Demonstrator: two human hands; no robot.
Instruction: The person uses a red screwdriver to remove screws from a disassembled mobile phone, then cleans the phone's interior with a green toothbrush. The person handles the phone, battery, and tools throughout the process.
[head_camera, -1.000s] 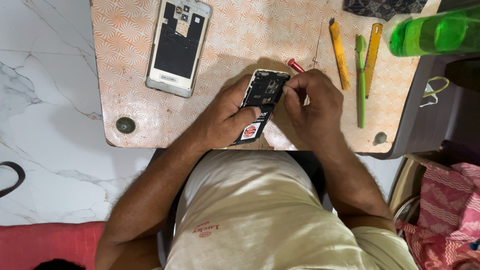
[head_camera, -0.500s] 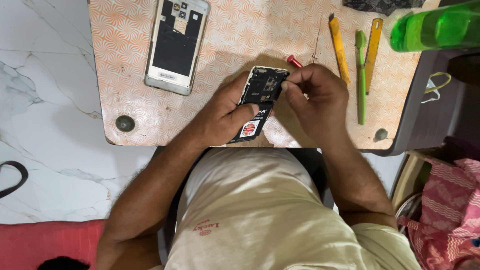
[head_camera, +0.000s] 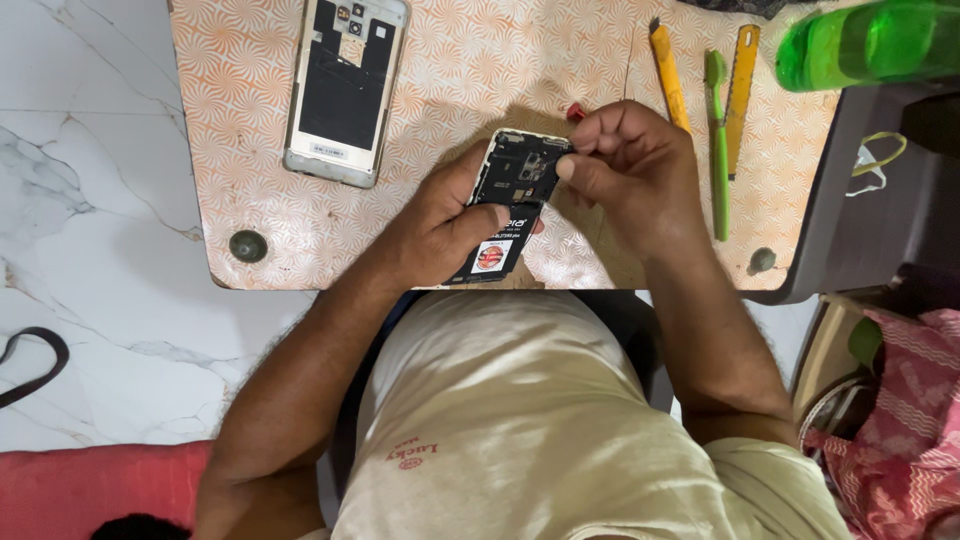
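— So, what's he holding?
— His left hand wraps an opened phone at the table's near edge; the right hand pinches something tiny over it, maybe a tool.
— Beyond?
— A back cover, a green toothbrush.

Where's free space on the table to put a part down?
Free: the patch between the detached back cover and the right hand, and the near left corner around the round cap. Crowded: the right side, with yellow cutter, green toothbrush, ruler and green bottle. The left hand holds the opened phone mid-table.
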